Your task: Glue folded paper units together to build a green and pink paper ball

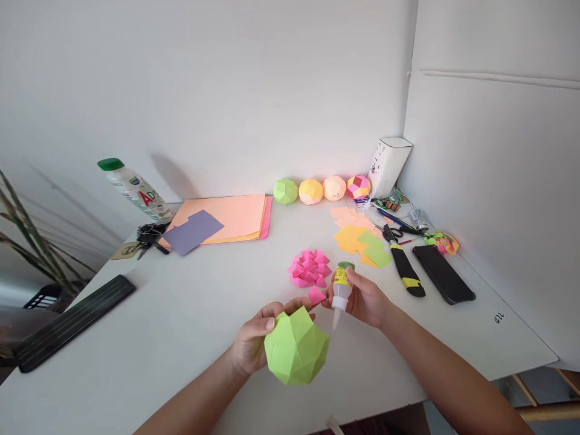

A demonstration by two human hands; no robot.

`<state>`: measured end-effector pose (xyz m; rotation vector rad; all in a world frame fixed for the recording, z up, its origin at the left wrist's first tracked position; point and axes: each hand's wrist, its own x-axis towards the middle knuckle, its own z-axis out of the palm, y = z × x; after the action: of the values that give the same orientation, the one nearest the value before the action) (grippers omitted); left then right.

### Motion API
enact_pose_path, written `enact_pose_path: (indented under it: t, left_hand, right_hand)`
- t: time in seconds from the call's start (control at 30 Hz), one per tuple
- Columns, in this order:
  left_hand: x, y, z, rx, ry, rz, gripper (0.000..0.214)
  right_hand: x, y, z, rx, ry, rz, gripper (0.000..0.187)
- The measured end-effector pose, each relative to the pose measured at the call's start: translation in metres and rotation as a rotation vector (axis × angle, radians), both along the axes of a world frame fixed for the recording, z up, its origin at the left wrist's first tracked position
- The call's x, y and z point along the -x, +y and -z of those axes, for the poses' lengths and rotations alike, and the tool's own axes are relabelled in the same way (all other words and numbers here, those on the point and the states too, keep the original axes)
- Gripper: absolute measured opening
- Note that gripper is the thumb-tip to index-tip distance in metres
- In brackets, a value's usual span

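Note:
My left hand [256, 338] grips a large green folded-paper ball [296, 350] by its upper left side, above the table's front part. A small pink folded paper piece [316, 295] sits between the two hands, by the left fingertips; which hand bears it I cannot tell. In my right hand [365, 297] is a glue bottle [342, 287] with a green base and yellow label, its white nozzle tilted downward beside the ball. Just behind the hands lies a heap of pink folded paper pieces [310, 268].
Several small paper balls [310, 191] line the wall. Orange and green paper scraps [357, 238], scissors [390, 233], a utility knife [406, 270] and a phone [444, 273] lie at right. Stacked paper sheets [226, 214], keys [151, 237], a white bottle [138, 190] and a black strip [75, 322] are at left.

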<state>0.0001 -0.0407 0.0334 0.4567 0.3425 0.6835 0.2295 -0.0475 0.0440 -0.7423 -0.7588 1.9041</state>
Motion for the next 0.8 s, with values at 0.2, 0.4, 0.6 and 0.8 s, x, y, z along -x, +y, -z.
enact_pose_path:
  t: [0.2,0.4,0.6,0.8]
  left_hand:
    - [0.0,0.0,-0.002,-0.081,-0.008,0.006,0.007]
    - [0.001,0.0,-0.001,-0.062,-0.017,-0.038,0.005]
    - [0.0,-0.002,0.001,-0.008,-0.061,-0.091,0.008]
    - [0.001,-0.003,0.002,0.019,-0.098,-0.081,0.008]
  right_hand:
    - [0.001,0.0,-0.002,0.03,0.008,-0.015,0.038]
    - [0.003,-0.001,-0.01,-0.095,-0.071,0.149,0.036]
    - [0.003,-0.012,-0.013,-0.584,-0.36,0.509,0.027]
    - [0.008,-0.019,-0.012,-0.918,-0.501,0.51,0.032]
